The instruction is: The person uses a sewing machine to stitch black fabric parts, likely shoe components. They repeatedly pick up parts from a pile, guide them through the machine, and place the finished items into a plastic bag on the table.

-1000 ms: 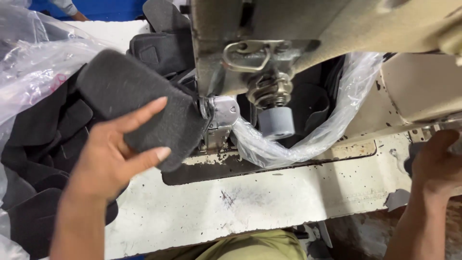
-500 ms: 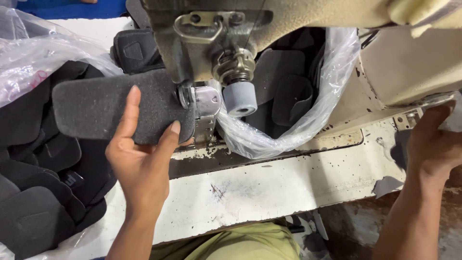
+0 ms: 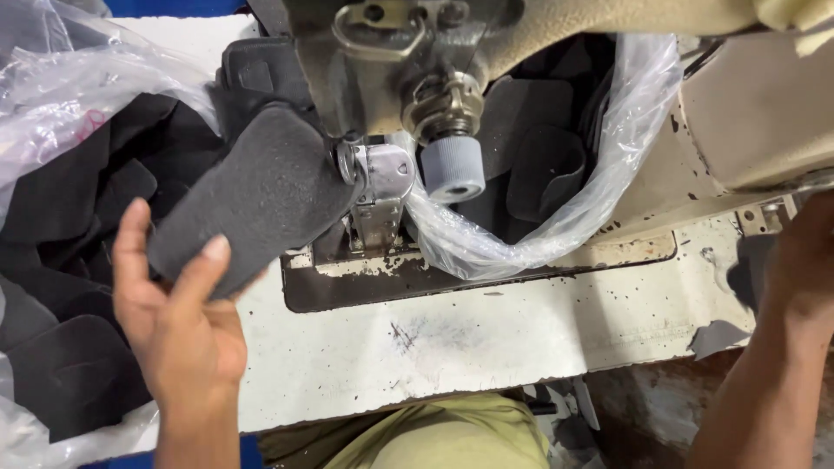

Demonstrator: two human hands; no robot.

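— What has the left hand [image 3: 178, 334] got?

— A dark grey foam pad [image 3: 252, 195], pinched between thumb and fingers at its near end — the far end lies against the presser foot [image 3: 380, 187] of the sewing machine [image 3: 408, 52].

— And the right hand [image 3: 799, 269]?

— At the counter [image 3: 486, 334]'s right edge, resting by a dark scrap; whether its fingers grip anything, I cannot tell.

— Around them?

— More black cut pieces [image 3: 61, 217] heaped at left, and a clear plastic bag [image 3: 556, 234] of them behind the needle.
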